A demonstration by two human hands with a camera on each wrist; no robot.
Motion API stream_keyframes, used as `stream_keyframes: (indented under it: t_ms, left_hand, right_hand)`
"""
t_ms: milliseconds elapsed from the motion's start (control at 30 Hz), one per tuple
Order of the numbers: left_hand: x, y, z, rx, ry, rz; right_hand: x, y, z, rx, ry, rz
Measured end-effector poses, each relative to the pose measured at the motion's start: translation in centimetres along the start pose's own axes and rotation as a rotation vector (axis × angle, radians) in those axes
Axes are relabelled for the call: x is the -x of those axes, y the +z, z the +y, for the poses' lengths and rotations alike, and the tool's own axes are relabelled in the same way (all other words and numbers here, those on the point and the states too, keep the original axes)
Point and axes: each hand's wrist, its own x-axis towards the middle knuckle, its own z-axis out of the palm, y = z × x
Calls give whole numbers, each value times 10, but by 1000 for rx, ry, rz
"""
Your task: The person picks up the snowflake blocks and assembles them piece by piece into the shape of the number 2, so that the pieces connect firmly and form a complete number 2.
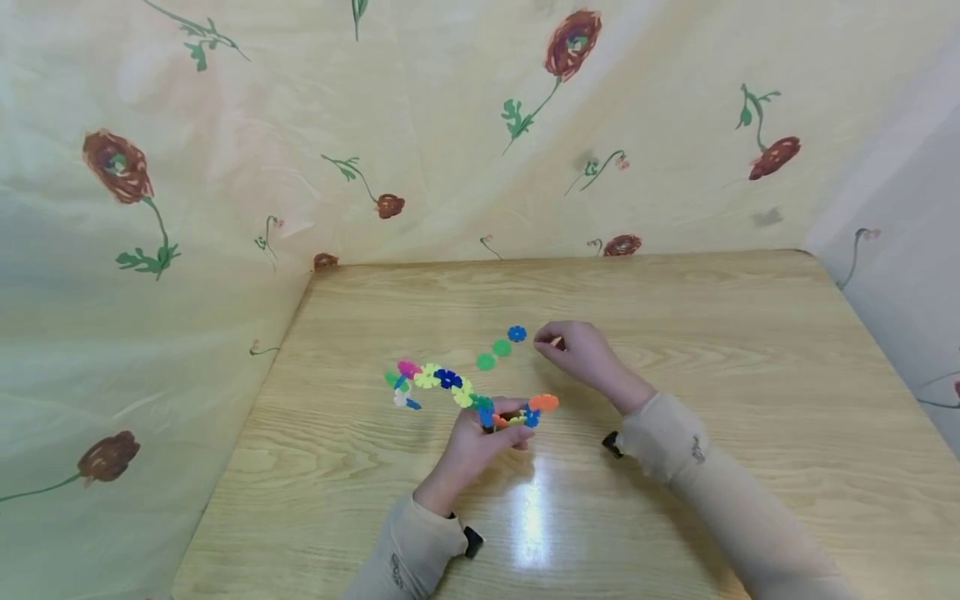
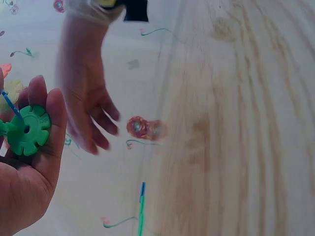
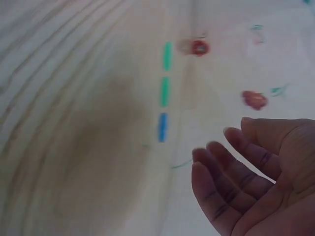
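My left hand (image 1: 476, 437) grips a chain of colourful notched plastic discs (image 1: 447, 379), linked edge to edge. The chain curves out to the left over the table, and an orange disc (image 1: 543, 402) sits at its right end. A green notched disc (image 2: 28, 130) lies against the fingers in the left wrist view. Just right of a loose blue disc (image 1: 517, 333) hovers my right hand (image 1: 581, 354), fingers loosely bent with nothing between them. Two loose green discs, one nearer the blue (image 1: 502, 347) and one farther (image 1: 486, 362), continue that slanting row on the table.
The wooden table (image 1: 750, 350) meets a flower-printed cloth (image 1: 450, 125) at its back and left sides. A pale wall or cloth (image 1: 900, 208) stands on the right. Each wrist carries a small black device, such as the one by the left cuff (image 1: 473, 542).
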Motion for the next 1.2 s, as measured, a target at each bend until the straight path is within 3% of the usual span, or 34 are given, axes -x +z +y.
stream_keyframes:
  t_ms: [267, 500, 700, 800, 967, 1200]
  left_hand:
    - [3, 1, 1, -33, 49, -40]
    - [6, 3, 3, -51, 70, -40]
    - [7, 4, 4, -35, 76, -45]
    - [6, 6, 1, 3, 102, -58]
    - [6, 8, -1, 23, 146, -66]
    - [6, 9, 1, -27, 156, -46]
  right_hand:
    - [-35, 22, 19, 71, 34, -110]
    - [-47, 29, 22, 257, -27, -173]
    - [-50, 31, 18, 347, -67, -166]
    - [-51, 31, 19, 351, -49, -150]
    - [-51, 30, 24, 264, 56, -150]
    - [-46, 25, 29, 165, 116, -172]
